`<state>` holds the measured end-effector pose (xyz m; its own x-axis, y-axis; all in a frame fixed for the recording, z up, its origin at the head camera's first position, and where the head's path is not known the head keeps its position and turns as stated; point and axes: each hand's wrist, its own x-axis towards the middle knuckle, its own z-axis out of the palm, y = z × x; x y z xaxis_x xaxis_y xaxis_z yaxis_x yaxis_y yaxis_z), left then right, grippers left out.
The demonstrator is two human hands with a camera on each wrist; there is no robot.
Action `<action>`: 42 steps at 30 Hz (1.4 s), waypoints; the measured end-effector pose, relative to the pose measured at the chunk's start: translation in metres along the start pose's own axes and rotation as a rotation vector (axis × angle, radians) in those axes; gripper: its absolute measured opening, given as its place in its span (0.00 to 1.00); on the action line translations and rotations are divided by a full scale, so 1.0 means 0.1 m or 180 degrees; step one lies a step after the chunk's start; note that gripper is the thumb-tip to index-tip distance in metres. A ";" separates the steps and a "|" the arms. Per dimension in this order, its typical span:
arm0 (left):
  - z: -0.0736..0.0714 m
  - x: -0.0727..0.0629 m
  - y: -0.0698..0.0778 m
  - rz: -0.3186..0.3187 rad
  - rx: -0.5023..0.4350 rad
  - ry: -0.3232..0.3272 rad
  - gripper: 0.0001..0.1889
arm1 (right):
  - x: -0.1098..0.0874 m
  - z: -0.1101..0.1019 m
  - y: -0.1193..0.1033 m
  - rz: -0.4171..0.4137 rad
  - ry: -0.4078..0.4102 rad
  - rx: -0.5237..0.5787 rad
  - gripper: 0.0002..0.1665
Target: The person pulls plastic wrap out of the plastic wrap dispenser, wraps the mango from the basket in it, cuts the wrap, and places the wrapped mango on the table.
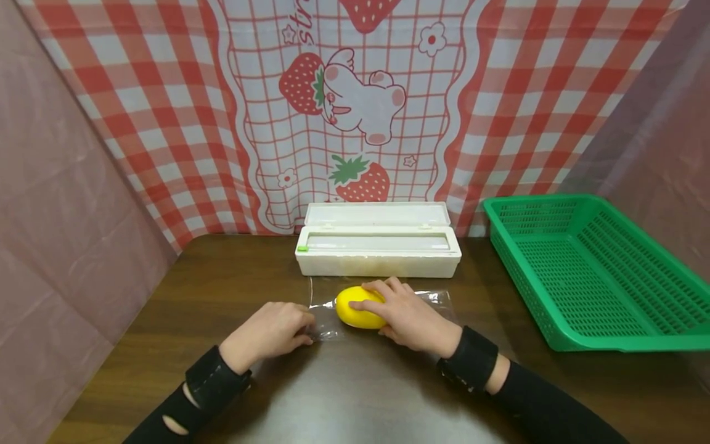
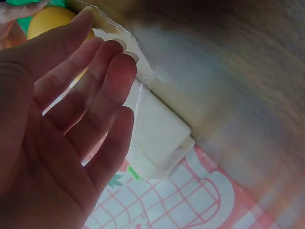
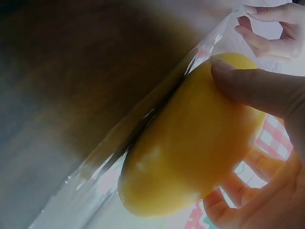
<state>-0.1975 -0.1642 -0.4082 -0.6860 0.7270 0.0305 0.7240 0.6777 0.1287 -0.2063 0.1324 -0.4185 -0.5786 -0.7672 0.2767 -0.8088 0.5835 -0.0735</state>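
I am observing the right hand (image 1: 407,314) gripping a yellow oval object (image 1: 355,308), the thumb lying across its near side and the fingers curling over the far side. The left hand (image 1: 274,330) is resting apart from it, its fingers bending loosely at the left edge of a clear film (image 1: 435,299); whether thumb and fingers are pinching the film, I am not managing to tell. The yellow object is lying on its side over the film, between the two hands, and the film is catching light in creases around it. Both wrists are wearing black bands (image 1: 215,377). Just beyond the film I am noting a white box (image 1: 379,266), its lid (image 1: 377,214) standing open at the back and a small green piece (image 1: 302,248) sitting at its left end. To the right, a green basket (image 1: 621,343) with slotted walls is resting on the dark wooden table (image 1: 344,394). Behind everything, a red-and-white checked cloth (image 1: 521,117) is hanging, showing strawberries and a white cartoon animal; pink drapes (image 1: 66,203) are flanking it.
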 end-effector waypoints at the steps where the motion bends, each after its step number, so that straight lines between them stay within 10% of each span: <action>1: 0.00 0.01 0.00 -0.0012 -0.0023 -0.0022 0.07 | 0.00 0.00 0.00 0.0000 0.0003 0.0004 0.43; 17: 0.03 0.04 -0.01 -0.0030 -0.0194 -0.0158 0.08 | -0.01 0.05 0.01 0.0005 0.0077 -0.0024 0.44; 42: -0.13 0.10 0.17 0.0144 -0.0075 0.0544 0.09 | -0.01 0.03 -0.01 -0.0029 0.0000 -0.0175 0.44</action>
<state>-0.1934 -0.1467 -0.3927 -0.6566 0.7259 0.2046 0.7538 0.6405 0.1466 -0.2054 0.1322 -0.4222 -0.5712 -0.7726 0.2772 -0.8070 0.5902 -0.0181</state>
